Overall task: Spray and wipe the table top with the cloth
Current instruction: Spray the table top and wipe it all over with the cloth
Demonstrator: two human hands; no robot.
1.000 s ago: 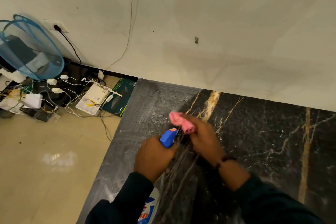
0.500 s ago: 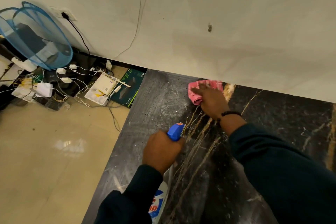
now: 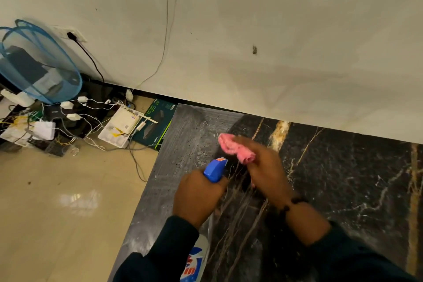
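Dark marble with gold veins runs under my hands, the table (image 3: 343,190) set tight against a pale wall (image 3: 274,30), its left part greyed with streaks. Bunched in my right hand (image 3: 267,171) is the pink cloth (image 3: 235,147), my fingers curled round it so it sticks out toward the wall; it sits above the near-left part of the top, and the blur keeps me from saying whether it touches the stone. My left hand (image 3: 196,194) grips the neck of the spray bottle (image 3: 215,167), its blue head aimed toward the far left corner and its labelled body hanging below my sleeve. To do this pass well, I judge I should open the cloth flatter under my palm, press evenly, and work in overlapping strokes from the wall toward me, taking in the streaked left edge. I would keep the nozzle pointed at the stone, away from the cloth hand. Beyond the table's edge lies the shiny tiled floor (image 3: 68,213), with a dark box (image 3: 158,126), a tangle of white chargers and cables (image 3: 75,117), and a blue mesh basket (image 3: 39,64) by the wall.
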